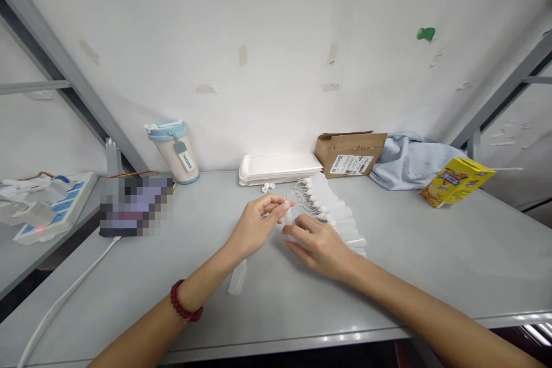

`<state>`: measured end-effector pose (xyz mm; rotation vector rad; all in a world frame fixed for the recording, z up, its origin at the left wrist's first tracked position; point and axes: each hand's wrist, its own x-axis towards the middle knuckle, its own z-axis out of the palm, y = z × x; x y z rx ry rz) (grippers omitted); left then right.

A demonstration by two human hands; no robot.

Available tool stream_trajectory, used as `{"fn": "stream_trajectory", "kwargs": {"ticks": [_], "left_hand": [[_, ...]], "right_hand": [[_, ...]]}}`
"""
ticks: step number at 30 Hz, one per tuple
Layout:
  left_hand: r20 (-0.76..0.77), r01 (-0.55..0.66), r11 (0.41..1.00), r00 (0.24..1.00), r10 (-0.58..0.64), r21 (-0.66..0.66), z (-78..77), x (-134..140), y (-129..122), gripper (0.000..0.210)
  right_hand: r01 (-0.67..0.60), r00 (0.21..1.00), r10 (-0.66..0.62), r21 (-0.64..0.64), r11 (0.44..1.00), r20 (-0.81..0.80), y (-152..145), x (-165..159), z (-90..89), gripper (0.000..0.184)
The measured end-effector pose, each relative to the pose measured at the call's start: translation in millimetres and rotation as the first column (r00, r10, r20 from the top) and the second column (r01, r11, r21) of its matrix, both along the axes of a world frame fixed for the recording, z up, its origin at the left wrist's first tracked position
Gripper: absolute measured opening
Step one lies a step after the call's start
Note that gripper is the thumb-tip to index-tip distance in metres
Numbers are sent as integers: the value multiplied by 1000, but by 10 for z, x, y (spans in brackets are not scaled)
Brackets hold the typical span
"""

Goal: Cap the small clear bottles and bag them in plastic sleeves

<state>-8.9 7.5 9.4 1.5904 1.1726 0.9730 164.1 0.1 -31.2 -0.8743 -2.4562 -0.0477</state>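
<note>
Just left of the table's middle, my left hand (262, 217) pinches a small white cap between thumb and fingers; a thin dark tip sticks up there. My right hand (317, 241) curls its fingers round a small translucent plastic tube (288, 219) directly below that cap, partly hidden by the fingers. Whether cap and tube are joined, I cannot tell. Beside my right hand lies a row of several similar tubes (340, 213) with white caps and thin cords. Another translucent tube (237, 279) lies flat under my left forearm. Small white pieces (268, 187) rest beyond my hands.
Against the wall stand a white tray-like stack (280, 167), a cardboard box (351, 155) and a bunched blue cloth (409, 158). A yellow drink carton (456, 183) with a straw is at right. At left are a tumbler (176, 152), a phone (138, 207) on a cable and a power strip (56, 207).
</note>
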Motion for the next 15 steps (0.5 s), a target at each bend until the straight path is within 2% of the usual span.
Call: {"fn": "stream_trajectory", "kwargs": {"ticks": [5,11,15], "left_hand": [[5,4,1000,1000,-4,-8,-72,-1,35,37],[-57,18,999,998,-20,-42,-10,12,10,33],[-101,-9,1000,995,8,-10,15,-12,22,30]], "right_hand": [[1,1000,0,79,997,-7,0,-4,-4,18],[-22,1000,21,68,997,11,-3,-4,13,17],[-7,1000,7,84,996,-4,7,11,30,18]]}}
